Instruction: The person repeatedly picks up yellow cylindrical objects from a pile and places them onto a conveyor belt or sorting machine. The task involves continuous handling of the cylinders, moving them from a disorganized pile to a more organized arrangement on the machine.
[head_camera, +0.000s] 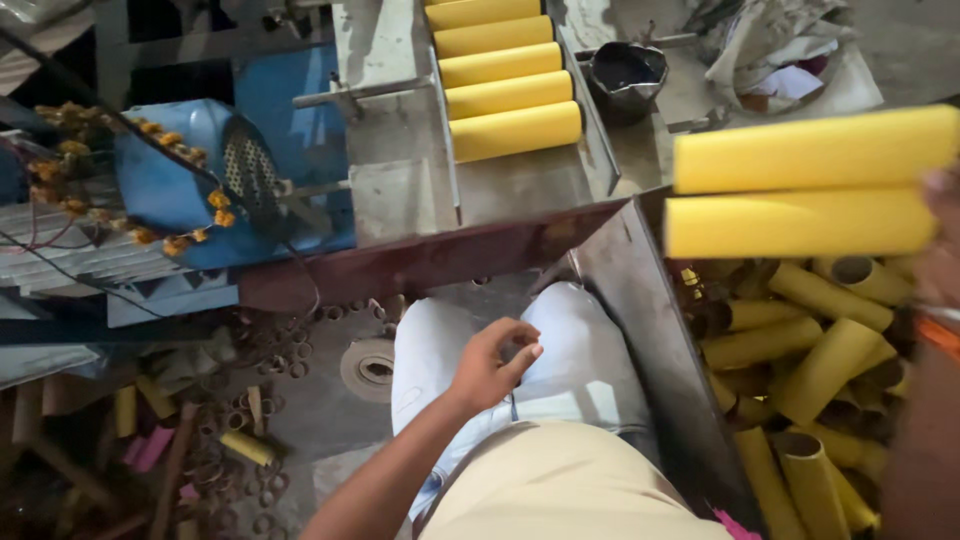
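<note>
Two yellow tubes held up at your right

Your right hand (940, 250), mostly out of view, grips two yellow tubes (805, 190), long axes crosswise, above the bin of tubes (800, 380). Your left hand (495, 365) rests loosely curled, empty, over your knee.

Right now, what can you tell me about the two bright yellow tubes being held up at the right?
The two yellow tubes are smooth cylinders, seemingly paper-covered card, lying level and parallel, one stacked directly on the other and touching along their length. They hang in the air above a bin of plain brownish card tubes. The right hand, blurred at the picture's edge, grips their right ends; their left ends are free. The left hand is apart from them, over the person's lap.
</note>
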